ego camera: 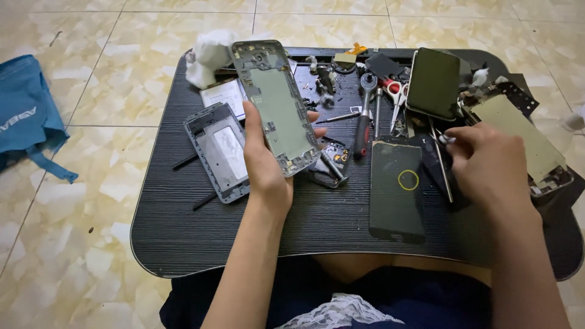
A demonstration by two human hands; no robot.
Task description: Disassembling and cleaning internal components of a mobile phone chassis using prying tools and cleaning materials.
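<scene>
My left hand (263, 159) holds a disassembled phone frame (273, 103) upright, its grey-green inner plate facing me, above a small black lap table (201, 225). My right hand (487, 163) rests at the table's right side, fingers pinched on a small white bit (446, 139) near thin metal tweezers (443, 166). A dark phone screen panel (397, 190) with a yellow ring on it lies flat between my hands. Another grey phone housing (218, 150) lies left of my left hand.
A red-handled screwdriver (363, 125), scissors (396, 100), a black phone (433, 83), a white battery (224, 95), crumpled white tissue (207, 53) and several small parts crowd the table's far half. A metal-backed phone part (529, 139) lies at right. A blue bag (25, 116) sits on the tiled floor.
</scene>
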